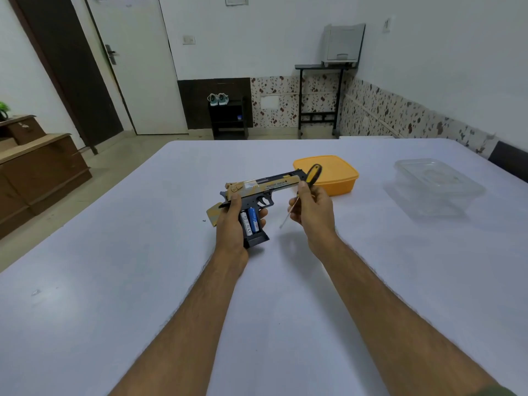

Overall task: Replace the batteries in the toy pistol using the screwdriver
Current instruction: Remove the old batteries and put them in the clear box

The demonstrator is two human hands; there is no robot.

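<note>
While its grip is clasped by the left hand (233, 224), the black-and-gold plastic toy pistol (258, 192) is kept above the white desk (114, 252), battery bay exposed.
At three o'clock of it, the yellow-and-black-handled screwdriver (310, 178) is grasped in the right hand (313, 208), tip lowered, so the two cylindrical batteries (250, 221) can be reached.

Your two forearms are bare from wrist to elbow, with no watch, ring or band on your left hand (232, 228) or right hand (313, 208). At five o'clock, an olive-green sleeve (504, 392) edge covers your right upper arm.
</note>
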